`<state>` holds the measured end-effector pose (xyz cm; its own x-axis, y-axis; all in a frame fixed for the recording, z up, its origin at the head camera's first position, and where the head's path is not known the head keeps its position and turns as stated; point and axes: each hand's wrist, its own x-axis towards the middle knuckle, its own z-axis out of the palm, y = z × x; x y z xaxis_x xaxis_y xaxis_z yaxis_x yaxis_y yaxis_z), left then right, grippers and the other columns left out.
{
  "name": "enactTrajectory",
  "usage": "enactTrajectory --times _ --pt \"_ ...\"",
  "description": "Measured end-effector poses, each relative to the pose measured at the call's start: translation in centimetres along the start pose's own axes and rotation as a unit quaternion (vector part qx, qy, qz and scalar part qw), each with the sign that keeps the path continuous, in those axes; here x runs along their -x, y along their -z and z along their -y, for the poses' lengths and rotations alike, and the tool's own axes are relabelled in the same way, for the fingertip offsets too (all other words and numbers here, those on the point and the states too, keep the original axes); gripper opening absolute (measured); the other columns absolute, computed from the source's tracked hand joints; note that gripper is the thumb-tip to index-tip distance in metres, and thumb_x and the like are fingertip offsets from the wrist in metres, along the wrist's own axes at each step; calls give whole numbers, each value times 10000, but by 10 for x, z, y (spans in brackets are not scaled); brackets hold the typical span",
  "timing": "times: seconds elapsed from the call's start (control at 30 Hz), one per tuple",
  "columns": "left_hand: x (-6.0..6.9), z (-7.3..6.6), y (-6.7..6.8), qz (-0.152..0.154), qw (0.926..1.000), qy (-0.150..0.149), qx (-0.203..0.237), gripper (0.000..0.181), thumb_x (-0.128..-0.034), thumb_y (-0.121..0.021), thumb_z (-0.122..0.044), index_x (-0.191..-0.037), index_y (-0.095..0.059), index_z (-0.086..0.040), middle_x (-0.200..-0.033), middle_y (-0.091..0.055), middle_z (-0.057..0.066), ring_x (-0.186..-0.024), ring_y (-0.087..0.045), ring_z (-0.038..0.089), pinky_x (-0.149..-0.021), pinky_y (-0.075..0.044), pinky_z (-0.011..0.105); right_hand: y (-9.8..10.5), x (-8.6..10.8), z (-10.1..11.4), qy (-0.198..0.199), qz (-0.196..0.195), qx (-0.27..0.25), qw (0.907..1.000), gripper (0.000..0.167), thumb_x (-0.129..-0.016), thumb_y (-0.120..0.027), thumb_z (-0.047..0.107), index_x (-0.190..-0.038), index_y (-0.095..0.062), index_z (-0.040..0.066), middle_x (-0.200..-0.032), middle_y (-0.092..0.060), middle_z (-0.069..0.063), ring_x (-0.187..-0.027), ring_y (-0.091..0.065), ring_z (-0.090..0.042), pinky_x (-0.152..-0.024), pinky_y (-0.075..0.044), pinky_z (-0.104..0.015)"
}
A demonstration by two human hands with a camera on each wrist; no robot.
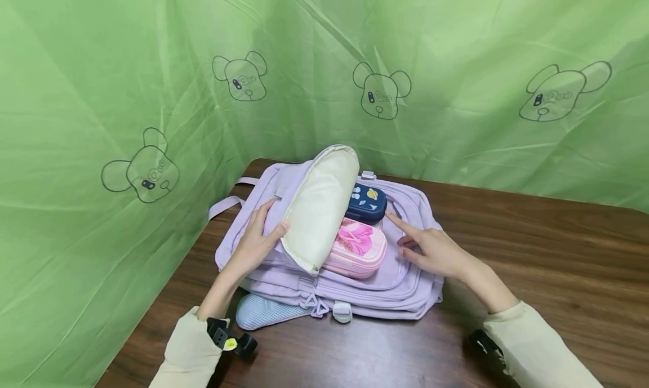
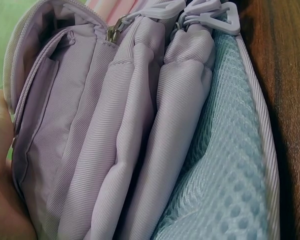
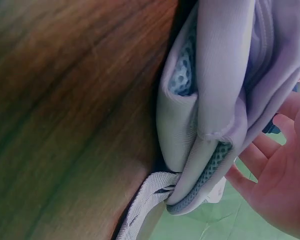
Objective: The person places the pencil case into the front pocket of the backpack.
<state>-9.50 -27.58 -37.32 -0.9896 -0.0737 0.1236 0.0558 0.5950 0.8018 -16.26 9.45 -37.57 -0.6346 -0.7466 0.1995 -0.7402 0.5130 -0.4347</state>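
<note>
One green curtain [image 1: 456, 16] behind and along the left, printed with four bear heads [image 1: 382, 95]. One dark wood desk [image 1: 532, 253] beneath everything. One lilac bag [image 1: 274, 281], lying flat on the desk. One flap [image 1: 321, 208] on that bag, raised and tipped leftward, cream lining in view. Two pale sleeves [image 1: 185, 343], one at each lower side. One blue mesh pocket [image 1: 269, 312] along the bag's near side. Two grips in all. Left grip [image 1: 256, 244]: loosely spread, fingers laid along the flap's outer side, thumb tip at its rim, nothing enclosed. Right grip [image 1: 433, 247]: part open and relaxed, index finger stretched to the navy case's right end, other fingers bent over the bag, nothing enclosed; cannot tell touching from just beside at that fingertip. Two cases in sight, both lying on the bag and partly under the flap: pink case [image 1: 357, 247] nearer, navy case [image 1: 367, 202] farther, with one yellow planet on top. Two strap loops [image 1: 225, 206] at the bag's left end. Two black wrist cameras [image 1: 247, 346], the right one partly hidden. Two pale buckles [image 1: 342, 312], one near, one far. Two triangular zip pulls [image 1: 319, 307] in the head view, just beside the near buckle.
</note>
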Motion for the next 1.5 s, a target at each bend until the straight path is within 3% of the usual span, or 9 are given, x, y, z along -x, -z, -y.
enactTrajectory --times 0.23,0.5,0.67,0.97,1.07,1.2,1.3,1.5 --pt "0 -3 -1 -4 10000 -18 20 712 -909 -563 -417 -1474 -237 -132 -1410 -299 190 -1315 -263 360 -1049 -198 555 -5 -1 4 -9 -204 539 9983 711 -849 -660 134 -1458 -297 87 -871 -690 33 -812 -661 -146 -782 -484 -455" --pt "1 -2 -1 -5 10000 39 87 715 -911 -555 -431 -1477 -229 -139 -1445 -265 175 -1340 -221 345 -1060 -177 549 -10 -4 12 -64 -627 1258 9901 766 -793 -708 184 -1449 -323 93 -686 -609 89 -553 -552 -100 -590 -464 -395" --pt "0 -1 1 83 9997 58 240 720 -914 -555 -421 -1482 -212 -143 -1482 -204 167 -1362 -164 342 -1067 -141 557 -12 -8 16 -207 -577 1355 9889 828 -765 -744 286 -1451 -320 99 -643 -576 59 -488 -464 -100 -516 -446 -368" --pt "0 -2 2 125 9992 24 388 711 -921 -557 -391 -1480 -209 -122 -1480 -190 187 -1363 -159 340 -1075 -122 547 -13 -7 18 -410 -457 1297 9897 951 -708 -764 432 -1464 -293 100 -661 -567 59 -496 -451 -103 -523 -429 -341" --pt "0 -2 1 116 9990 29 426 705 -922 -557 -384 -1480 -212 -125 -1483 -185 183 -1366 -153 335 -1077 -116 545 -12 -7 17 -497 -385 1160 9913 928 -727 -749 420 -1473 -278 131 -716 -613 43 -551 -520 -121 -579 -467 -376" --pt "1 -1 1 95 9991 -4 420 699 -923 -555 -384 -1477 -219 -122 -1483 -190 177 -1367 -152 326 -1080 -116 534 -7 -6 11 -576 -199 617 9962 840 -793 -713 338 -1479 -265 150 -833 -676 25 -723 -636 -146 -748 -483 -453" --pt "2 -1 1 95 9992 11 399 697 -923 -557 -382 -1476 -222 -123 -1483 -192 176 -1368 -150 326 -1081 -115 534 -4 -4 6 -525 -136 76 9985 777 -829 -695 268 -1467 -284 103 -893 -687 18 -832 -654 -142 -833 -469 -454" --pt "1 -1 1 87 9994 5 340 700 -919 -557 -393 -1479 -222 -139 -1483 -195 170 -1368 -153 326 -1076 -123 542 6 5 3 -419 -265 -707 9963 602 -864 -658 182 -1366 -411 -39 -1035 -663 -127 -936 -641 -243 -854 -475 -453"
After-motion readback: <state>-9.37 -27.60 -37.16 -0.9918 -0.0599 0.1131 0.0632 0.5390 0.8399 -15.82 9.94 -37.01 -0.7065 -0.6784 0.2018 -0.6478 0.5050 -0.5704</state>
